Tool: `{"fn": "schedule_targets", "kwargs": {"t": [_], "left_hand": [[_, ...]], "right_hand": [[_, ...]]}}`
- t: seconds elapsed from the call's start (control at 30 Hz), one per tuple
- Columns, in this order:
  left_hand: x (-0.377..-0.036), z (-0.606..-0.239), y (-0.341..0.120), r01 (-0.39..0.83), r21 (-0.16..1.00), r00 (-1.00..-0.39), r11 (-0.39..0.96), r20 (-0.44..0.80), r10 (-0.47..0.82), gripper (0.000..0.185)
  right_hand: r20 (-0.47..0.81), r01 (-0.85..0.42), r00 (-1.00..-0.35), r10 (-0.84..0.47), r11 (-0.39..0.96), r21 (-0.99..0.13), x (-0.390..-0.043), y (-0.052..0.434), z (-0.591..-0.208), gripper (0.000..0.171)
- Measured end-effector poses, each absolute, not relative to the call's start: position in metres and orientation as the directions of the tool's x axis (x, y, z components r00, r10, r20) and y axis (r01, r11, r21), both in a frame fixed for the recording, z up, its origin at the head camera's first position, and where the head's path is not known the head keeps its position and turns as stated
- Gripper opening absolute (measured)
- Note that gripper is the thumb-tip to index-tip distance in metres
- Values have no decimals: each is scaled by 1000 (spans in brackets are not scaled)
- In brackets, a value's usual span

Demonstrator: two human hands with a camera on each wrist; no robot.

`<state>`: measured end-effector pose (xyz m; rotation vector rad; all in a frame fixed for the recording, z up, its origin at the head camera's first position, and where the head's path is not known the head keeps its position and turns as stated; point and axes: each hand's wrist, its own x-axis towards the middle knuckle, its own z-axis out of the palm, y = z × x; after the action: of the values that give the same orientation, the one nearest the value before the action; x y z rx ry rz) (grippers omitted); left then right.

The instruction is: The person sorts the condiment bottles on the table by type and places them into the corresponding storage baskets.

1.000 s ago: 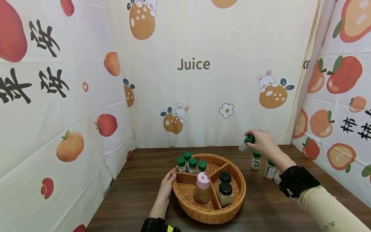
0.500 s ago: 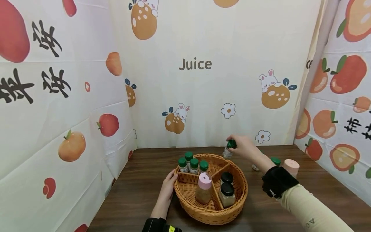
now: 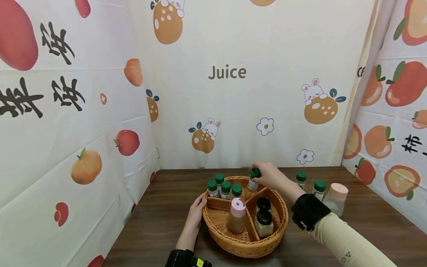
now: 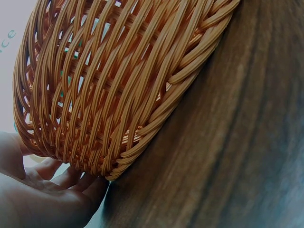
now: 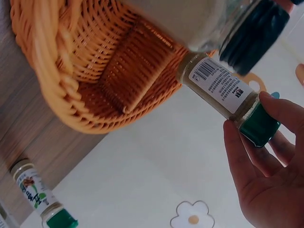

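The right hand (image 3: 271,177) pinches a green-capped spice bottle (image 3: 254,179) by its cap, over the far rim of the wicker basket (image 3: 248,247). The left hand (image 3: 196,213), fingers relaxed, rests against the basket's left wall, mid-surface (image 3: 160,222).

"Juice" in brown letters on far backdrop (image 3: 227,72). Large black Chinese characters on left curtain (image 3: 50,85) and right curtain (image 3: 411,144), not clearly legible. Barcode and small print on white label of green-capped spice bottle (image 5: 223,88), too small to read.
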<state>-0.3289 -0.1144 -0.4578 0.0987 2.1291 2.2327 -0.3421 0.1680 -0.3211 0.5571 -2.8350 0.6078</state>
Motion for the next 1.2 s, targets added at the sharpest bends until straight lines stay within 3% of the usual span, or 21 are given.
{"fn": "schedule_targets", "kwargs": {"t": [0.6,1.2], "left_hand": [[-333,-459,-112,-14,998,-996,-54,-9,87,52],[-331,-458,-114,-11,998,-997,-55,-7,79,51]], "right_hand": [[109,-428,-902,-417,835,-347,-346,150,-334,32],[44,-445,-892,-449,859,-252,-346,145,-341,31]]}}
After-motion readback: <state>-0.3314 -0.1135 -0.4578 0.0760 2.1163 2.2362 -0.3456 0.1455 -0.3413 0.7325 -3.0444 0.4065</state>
